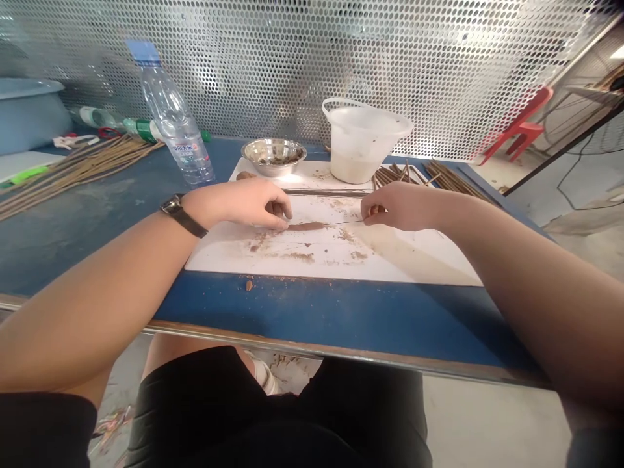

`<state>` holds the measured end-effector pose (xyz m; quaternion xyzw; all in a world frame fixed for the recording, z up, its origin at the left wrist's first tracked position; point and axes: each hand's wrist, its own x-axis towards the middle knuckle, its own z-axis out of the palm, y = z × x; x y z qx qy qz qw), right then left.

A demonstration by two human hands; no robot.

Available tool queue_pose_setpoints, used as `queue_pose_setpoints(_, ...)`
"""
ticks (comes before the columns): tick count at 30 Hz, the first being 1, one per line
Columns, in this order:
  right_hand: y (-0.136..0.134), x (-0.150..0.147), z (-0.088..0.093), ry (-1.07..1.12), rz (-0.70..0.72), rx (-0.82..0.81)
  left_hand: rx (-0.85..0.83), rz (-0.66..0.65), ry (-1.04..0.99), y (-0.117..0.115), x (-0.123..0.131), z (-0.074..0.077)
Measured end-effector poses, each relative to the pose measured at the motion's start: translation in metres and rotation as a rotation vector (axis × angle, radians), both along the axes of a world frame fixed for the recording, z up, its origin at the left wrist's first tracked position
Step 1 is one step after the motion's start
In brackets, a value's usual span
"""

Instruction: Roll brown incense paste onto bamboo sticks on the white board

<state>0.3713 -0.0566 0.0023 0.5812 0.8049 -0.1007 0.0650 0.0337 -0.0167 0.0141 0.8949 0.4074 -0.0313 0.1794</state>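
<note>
A flattened strip of brown paste [306,226] lies on the white board [341,257], with a thin stick [344,223] running out of its right end. My left hand [263,205], a watch on its wrist, has its fingers curled and closed at the strip's left end; the fingertips are partly hidden. On the other side, my right hand [392,207] pinches the thin stick's right end between thumb and finger. Behind both hands, several thin dark sticks [326,192] lie across the board. Brown crumbs and smears dot the board around the strip.
A steel bowl [273,156] and a white plastic bucket [363,146] stand at the board's back. A tall water bottle [175,123] is left of them. Bundled sticks [88,166] lie left, more sticks [455,179] right. A perforated metal panel [273,58] closes off the back.
</note>
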Motion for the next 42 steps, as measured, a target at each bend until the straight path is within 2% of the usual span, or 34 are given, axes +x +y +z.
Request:
queue_pose_setpoints(5, -0.005, -0.006, 0.004, -0.042, -0.005, -0.014, -0.045, -0.036, 0.027, 0.003, -0.002, -0.003)
queue_pose_setpoints(10, -0.019, -0.02, 0.019, -0.064, -0.029, -0.004, -0.04, -0.104, 0.033, 0.008, -0.007, -0.006)
queue_pose_setpoints(13, -0.034, -0.039, 0.022, -0.004, 0.036, 0.055, -0.033, -0.078, 0.051, 0.007, -0.008, -0.003)
queue_pose_setpoints(15, -0.045, -0.055, 0.014, 0.079, 0.148, 0.131, 0.004, -0.044, 0.065, 0.005, -0.007, 0.0)
queue_pose_setpoints(18, -0.053, -0.08, -0.007, 0.214, 0.324, 0.235, 0.048, -0.029, 0.104, 0.002, -0.004, 0.002)
queue_pose_setpoints(22, -0.049, -0.106, -0.03, 0.262, 0.47, 0.198, 0.089, -0.036, 0.134, 0.001, 0.001, 0.001)
queue_pose_setpoints(27, -0.042, -0.118, -0.034, 0.303, 0.44, 0.147, 0.094, -0.031, 0.193, 0.004, -0.002, 0.0)
queue_pose_setpoints(34, -0.039, -0.117, -0.05, 0.353, 0.369, 0.253, -0.032, -0.008, 0.3, -0.007, -0.005, 0.011)
queue_pose_setpoints(42, -0.041, -0.115, -0.05, 0.277, 0.443, 0.239, 0.023, -0.092, 0.276, -0.009, 0.002, 0.002)
